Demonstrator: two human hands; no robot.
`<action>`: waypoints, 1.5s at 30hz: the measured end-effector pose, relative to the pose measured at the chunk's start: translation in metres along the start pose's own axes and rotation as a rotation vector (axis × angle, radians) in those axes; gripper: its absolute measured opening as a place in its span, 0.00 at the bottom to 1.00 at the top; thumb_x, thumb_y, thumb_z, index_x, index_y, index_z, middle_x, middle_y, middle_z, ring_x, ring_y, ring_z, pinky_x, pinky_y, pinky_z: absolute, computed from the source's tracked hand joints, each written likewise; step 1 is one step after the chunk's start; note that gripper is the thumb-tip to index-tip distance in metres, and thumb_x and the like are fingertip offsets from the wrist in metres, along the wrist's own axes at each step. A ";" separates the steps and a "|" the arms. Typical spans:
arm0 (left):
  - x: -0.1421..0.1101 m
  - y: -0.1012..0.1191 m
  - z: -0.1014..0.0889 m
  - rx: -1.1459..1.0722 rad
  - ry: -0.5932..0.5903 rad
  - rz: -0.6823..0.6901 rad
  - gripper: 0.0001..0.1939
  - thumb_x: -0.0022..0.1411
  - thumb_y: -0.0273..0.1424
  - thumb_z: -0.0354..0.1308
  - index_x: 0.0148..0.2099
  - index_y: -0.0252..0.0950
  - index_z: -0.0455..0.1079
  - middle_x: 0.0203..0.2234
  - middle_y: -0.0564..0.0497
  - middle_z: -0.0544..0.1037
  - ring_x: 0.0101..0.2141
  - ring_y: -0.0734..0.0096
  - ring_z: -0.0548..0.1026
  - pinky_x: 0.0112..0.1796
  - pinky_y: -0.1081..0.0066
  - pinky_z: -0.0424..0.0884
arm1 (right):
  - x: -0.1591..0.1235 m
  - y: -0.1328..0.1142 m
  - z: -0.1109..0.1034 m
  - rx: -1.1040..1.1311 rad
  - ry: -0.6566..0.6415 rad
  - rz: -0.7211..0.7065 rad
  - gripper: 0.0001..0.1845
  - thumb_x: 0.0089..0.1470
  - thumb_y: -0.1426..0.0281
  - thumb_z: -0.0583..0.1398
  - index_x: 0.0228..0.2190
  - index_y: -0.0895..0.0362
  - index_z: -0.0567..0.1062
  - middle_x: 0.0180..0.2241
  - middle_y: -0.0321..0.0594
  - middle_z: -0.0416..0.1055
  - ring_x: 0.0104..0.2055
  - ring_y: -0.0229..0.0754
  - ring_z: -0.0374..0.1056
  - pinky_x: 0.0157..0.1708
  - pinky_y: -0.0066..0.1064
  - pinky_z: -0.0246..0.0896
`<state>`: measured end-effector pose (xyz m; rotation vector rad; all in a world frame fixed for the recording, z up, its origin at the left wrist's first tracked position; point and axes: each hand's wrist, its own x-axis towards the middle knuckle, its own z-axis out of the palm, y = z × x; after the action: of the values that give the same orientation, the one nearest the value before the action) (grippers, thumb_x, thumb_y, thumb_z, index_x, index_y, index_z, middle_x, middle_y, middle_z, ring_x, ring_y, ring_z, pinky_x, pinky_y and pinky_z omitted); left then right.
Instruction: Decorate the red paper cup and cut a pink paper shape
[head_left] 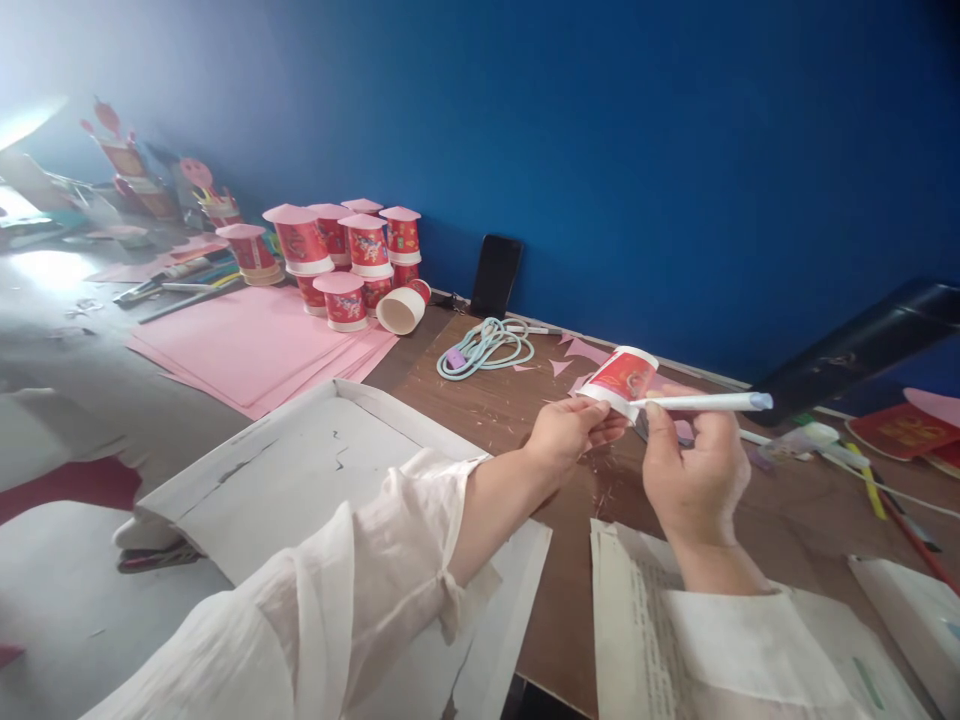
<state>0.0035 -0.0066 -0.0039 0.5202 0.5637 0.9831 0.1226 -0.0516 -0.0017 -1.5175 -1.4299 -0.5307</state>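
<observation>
The left hand (pixel 574 432) is pinching a red paper cup (pixel 624 374) between thumb and fingers at its lower white edge, and is holding it tilted above the counter (pixel 562 605), near some pink paper scraps (pixel 586 349). The right hand (pixel 696 470) is gripping a white pen-like tool (pixel 701 402) between thumb and fingers and is directing its tip at the same edge. Whether the tip is touching the cup or stopping just short is not showing clearly at this angle.

Step in hand: the hands are apparently working along the lower edge of the cup with the tool. Next move: this is probably calling for a steady left pinch, a controlled tip and light pressure, since the thin wall is likely to be giving way under force.

Surroundings: a group of red cups with pink discs (pixel 302 240) is standing beside a stack of pink sheets (pixel 240 345). One open cup (pixel 400 312) is lying on its side next to the group. A coiled pale cable (pixel 487 350) is resting nearby, and a dark phone (pixel 496 275) is leaning against the blue wall (pixel 637 150).
</observation>
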 end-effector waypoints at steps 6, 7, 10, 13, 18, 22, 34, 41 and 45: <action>0.000 0.001 0.000 0.016 0.004 -0.005 0.11 0.62 0.22 0.57 0.28 0.30 0.75 0.24 0.47 0.78 0.29 0.73 0.78 0.50 0.63 0.72 | 0.000 -0.001 0.000 0.002 0.006 -0.005 0.15 0.58 0.61 0.60 0.39 0.59 0.76 0.34 0.48 0.76 0.37 0.50 0.73 0.38 0.40 0.65; -0.001 0.001 0.000 0.015 0.003 -0.004 0.11 0.62 0.22 0.56 0.28 0.30 0.75 0.24 0.47 0.78 0.29 0.73 0.78 0.50 0.63 0.72 | 0.000 -0.001 0.001 -0.007 0.009 -0.003 0.15 0.58 0.60 0.60 0.38 0.60 0.76 0.33 0.48 0.76 0.36 0.50 0.73 0.38 0.40 0.65; -0.001 0.000 0.000 0.008 -0.001 0.000 0.10 0.61 0.22 0.58 0.27 0.30 0.75 0.24 0.46 0.78 0.28 0.73 0.77 0.50 0.64 0.72 | 0.000 -0.001 0.001 -0.015 -0.011 -0.005 0.15 0.58 0.60 0.60 0.38 0.59 0.76 0.32 0.47 0.76 0.34 0.49 0.72 0.37 0.39 0.65; -0.001 0.000 0.000 -0.002 -0.010 0.004 0.07 0.60 0.23 0.61 0.29 0.29 0.75 0.25 0.46 0.78 0.29 0.73 0.77 0.50 0.64 0.71 | 0.000 -0.004 -0.001 -0.018 0.046 0.020 0.16 0.58 0.60 0.60 0.39 0.60 0.77 0.36 0.49 0.78 0.34 0.48 0.72 0.37 0.39 0.65; -0.001 -0.001 0.001 0.005 -0.002 -0.007 0.09 0.62 0.22 0.58 0.29 0.28 0.75 0.25 0.45 0.78 0.29 0.73 0.77 0.49 0.65 0.72 | 0.002 -0.012 -0.006 0.017 0.106 0.057 0.13 0.59 0.62 0.60 0.39 0.58 0.78 0.39 0.48 0.79 0.39 0.49 0.74 0.42 0.39 0.66; 0.000 -0.001 0.001 0.000 0.004 -0.004 0.08 0.61 0.22 0.60 0.28 0.29 0.75 0.25 0.45 0.78 0.29 0.73 0.77 0.49 0.63 0.72 | 0.003 -0.013 -0.007 -0.003 0.090 0.064 0.13 0.58 0.62 0.61 0.39 0.58 0.78 0.39 0.49 0.79 0.38 0.50 0.74 0.42 0.41 0.67; 0.001 -0.003 -0.002 0.031 -0.028 0.011 0.07 0.61 0.24 0.60 0.30 0.30 0.76 0.26 0.45 0.79 0.30 0.72 0.78 0.49 0.64 0.73 | 0.000 -0.004 -0.001 -0.004 0.033 0.008 0.14 0.59 0.61 0.60 0.40 0.58 0.78 0.39 0.48 0.79 0.37 0.49 0.73 0.39 0.39 0.65; 0.000 -0.002 -0.002 0.027 -0.025 0.005 0.06 0.60 0.25 0.62 0.29 0.30 0.76 0.25 0.47 0.79 0.29 0.72 0.78 0.49 0.64 0.72 | 0.000 -0.004 -0.002 -0.002 0.028 -0.011 0.13 0.59 0.62 0.60 0.40 0.57 0.78 0.40 0.47 0.79 0.35 0.47 0.73 0.38 0.38 0.65; 0.001 -0.002 -0.003 0.018 -0.021 0.020 0.07 0.58 0.27 0.64 0.29 0.30 0.75 0.25 0.47 0.79 0.29 0.72 0.78 0.50 0.62 0.72 | -0.001 -0.003 -0.002 0.003 -0.007 -0.066 0.12 0.59 0.63 0.60 0.40 0.57 0.78 0.38 0.47 0.79 0.36 0.47 0.73 0.38 0.37 0.65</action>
<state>0.0034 -0.0061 -0.0076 0.5523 0.5501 0.9911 0.1198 -0.0538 -0.0006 -1.4752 -1.4901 -0.5639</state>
